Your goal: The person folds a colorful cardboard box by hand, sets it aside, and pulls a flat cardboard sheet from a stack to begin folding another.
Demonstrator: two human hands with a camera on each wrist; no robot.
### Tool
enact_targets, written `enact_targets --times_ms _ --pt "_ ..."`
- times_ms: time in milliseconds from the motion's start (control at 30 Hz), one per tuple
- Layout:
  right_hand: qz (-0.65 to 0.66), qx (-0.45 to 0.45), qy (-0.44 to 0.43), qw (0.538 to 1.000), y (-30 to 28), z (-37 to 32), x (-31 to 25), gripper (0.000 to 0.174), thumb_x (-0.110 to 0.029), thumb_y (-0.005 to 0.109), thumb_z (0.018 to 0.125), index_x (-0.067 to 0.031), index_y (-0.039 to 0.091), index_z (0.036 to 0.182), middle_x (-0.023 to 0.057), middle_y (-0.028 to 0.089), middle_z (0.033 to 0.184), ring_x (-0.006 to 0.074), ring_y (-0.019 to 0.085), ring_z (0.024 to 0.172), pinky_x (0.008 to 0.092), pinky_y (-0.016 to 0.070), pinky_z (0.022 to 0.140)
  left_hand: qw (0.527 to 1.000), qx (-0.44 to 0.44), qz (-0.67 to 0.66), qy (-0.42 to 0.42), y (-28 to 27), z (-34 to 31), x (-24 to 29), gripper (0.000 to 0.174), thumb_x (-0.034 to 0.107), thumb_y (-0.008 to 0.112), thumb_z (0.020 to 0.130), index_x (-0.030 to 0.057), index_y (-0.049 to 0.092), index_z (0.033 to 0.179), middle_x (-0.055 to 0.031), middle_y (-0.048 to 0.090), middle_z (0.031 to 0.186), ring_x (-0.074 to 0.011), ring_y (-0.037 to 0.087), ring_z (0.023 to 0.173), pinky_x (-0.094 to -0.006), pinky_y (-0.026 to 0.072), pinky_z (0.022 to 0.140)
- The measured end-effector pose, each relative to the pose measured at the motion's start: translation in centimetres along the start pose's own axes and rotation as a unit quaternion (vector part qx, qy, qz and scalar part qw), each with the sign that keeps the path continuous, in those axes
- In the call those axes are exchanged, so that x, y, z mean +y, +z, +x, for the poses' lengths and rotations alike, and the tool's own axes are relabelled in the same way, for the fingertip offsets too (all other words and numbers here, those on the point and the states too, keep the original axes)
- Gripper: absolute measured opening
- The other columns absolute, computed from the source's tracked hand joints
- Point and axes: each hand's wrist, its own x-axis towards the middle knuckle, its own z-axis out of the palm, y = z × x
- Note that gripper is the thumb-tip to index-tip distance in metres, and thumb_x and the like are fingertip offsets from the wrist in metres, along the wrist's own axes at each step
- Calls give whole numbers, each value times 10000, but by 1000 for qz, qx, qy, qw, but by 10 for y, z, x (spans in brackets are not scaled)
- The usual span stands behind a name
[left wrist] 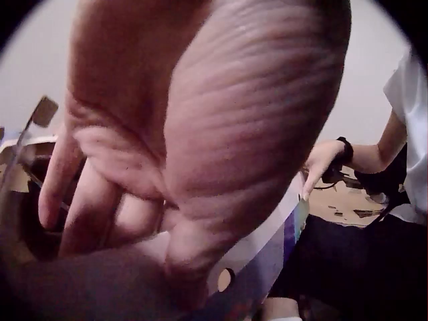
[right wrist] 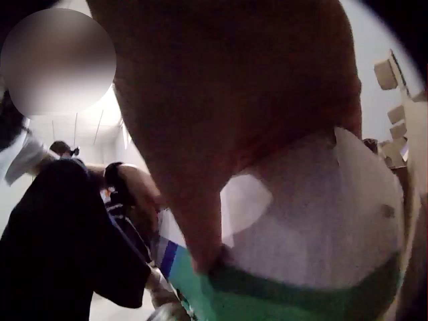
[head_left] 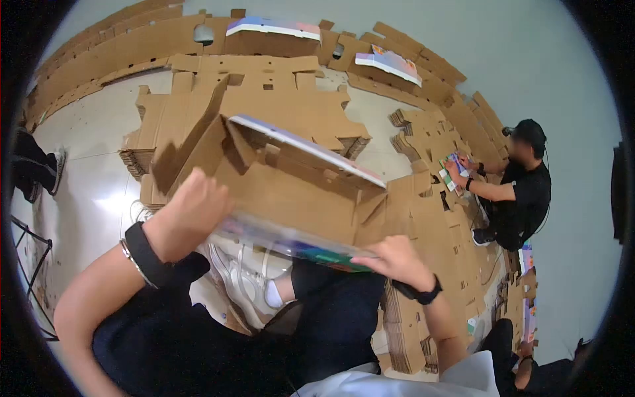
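Over the lap, the left hand [head_left: 192, 212] has its grip curled round the left edge of a half-folded printed carton [head_left: 291, 192]. The right hand [head_left: 395, 259] pinches its near right corner, so it hangs between them. Its flaps stand loose; an uneven twist could crease a panel. Beyond, flat cardboard blanks [head_left: 423, 218] cover the floor [head_left: 86, 178], where another person [head_left: 522, 192] sits.

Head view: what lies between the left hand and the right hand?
The half-folded cardboard box spans that stretch in the head view; the left hand and right hand each hold one end of its printed edge.
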Motion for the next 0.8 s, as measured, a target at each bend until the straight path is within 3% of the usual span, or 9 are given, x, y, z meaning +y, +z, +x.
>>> enact_targets --times_ms 133,233,300,433,533,600,700,733,800 --pt "-30 220 -12 975 -72 -8 16 166 -256 679 777 -150 721 898 95 652 674 285 620 600 374 459 533 992 24 -44 -113 -37 20 -19 164 105 582 747 78 562 908 -55 582 823 -216 592 835 -364 433 741" --pt "-132 346 -10 929 -113 -12 2 227 -112 696 708 -160 718 929 75 691 790 254 628 654 344 456 576 965 71 -71 -242 -64 34 -28 324 92 597 721 62 546 1040 -92 603 946 -251 591 936 -390 440 859" --pt "-186 378 -19 907 -117 -13 2 285 -73 708 690 -177 718 955 78 694 821 249 619 646 327 456 586 929 286 -11 -233 -61 36 -30 409 114 602 720 92 531 1121 -117 574 1133 -250 543 1121 -429 398 992" --pt "-236 462 19 855 -139 12 49 221 -185 705 757 -166 716 977 108 675 774 265 619 626 340 455 546 898 430 90 -32 -47 60 5 476 205 567 786 186 443 1245 -37 396 1378 -227 347 1329 -525 261 1113" --pt "-238 507 -7 828 -195 65 81 273 -331 687 784 -146 701 984 143 626 671 329 591 560 377 450 512 928 357 75 77 -41 67 24 519 281 553 802 192 400 1289 -32 375 1380 -234 354 1318 -512 252 1120" --pt "-245 506 87 822 -240 79 50 271 -344 662 808 -144 696 988 140 622 673 347 590 579 384 449 517 947 292 26 129 -28 74 31 427 255 542 822 139 432 1218 -53 451 1235 -231 429 1217 -464 326 1072" --pt "-230 618 65 749 -266 100 29 263 -357 647 823 -158 701 987 142 622 696 339 590 612 376 452 539 963 257 2 77 -17 83 39 433 241 558 814 110 445 1212 -81 490 1140 -235 512 1069 -422 380 992" --pt "-279 643 35 712 -262 105 34 203 -283 663 821 -189 710 995 111 652 745 290 607 643 347 466 569 963 257 -36 69 -17 82 37 480 228 588 797 93 448 1235 -100 510 1077 -222 556 929 -371 417 868" --pt "-279 673 -19 684 -243 117 35 198 -225 672 806 -210 713 1000 86 666 760 267 613 653 339 473 579 966 246 -56 49 -8 84 40 498 224 598 792 90 443 1245 -104 511 1076 -215 563 906 -356 420 829"
